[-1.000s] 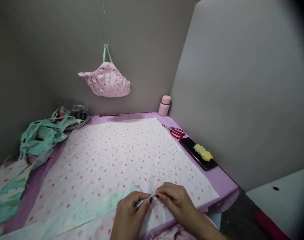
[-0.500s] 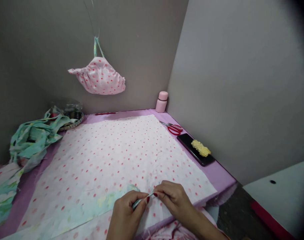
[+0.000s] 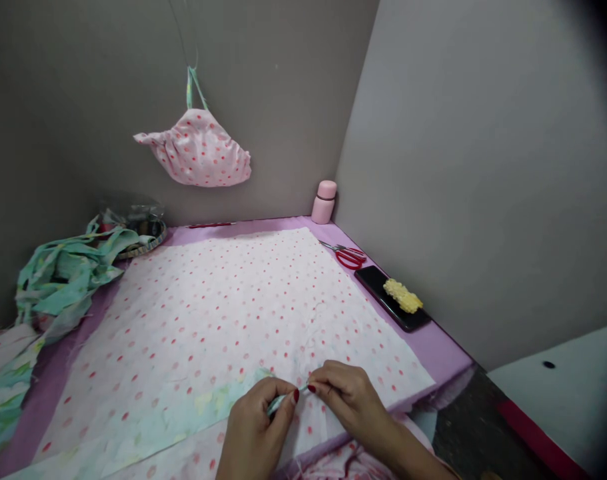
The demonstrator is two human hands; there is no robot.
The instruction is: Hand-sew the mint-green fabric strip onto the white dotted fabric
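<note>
My left hand (image 3: 257,427) and my right hand (image 3: 344,399) meet at the near edge of a white cloth with red dots (image 3: 218,313). Both are pinched closed on the end of a narrow mint-green fabric strip (image 3: 283,401), fingertips nearly touching. A wider mint-green printed strip (image 3: 203,407) lies flat on the dotted cloth just left of my left hand. A thin loose thread curls on the cloth above my right hand.
The cloth covers a purple table (image 3: 443,347) set in a grey corner. Red scissors (image 3: 349,256), a black phone (image 3: 383,293) with a yellow clip (image 3: 403,296) and a pink bottle (image 3: 324,202) line the right. Green fabric scraps (image 3: 58,280) pile at left. A dotted pouch (image 3: 196,155) hangs above.
My hands keep their pinch on the green strip and have hardly moved. The view has shifted slightly, so the table and pouch sit a little left and higher than before.
</note>
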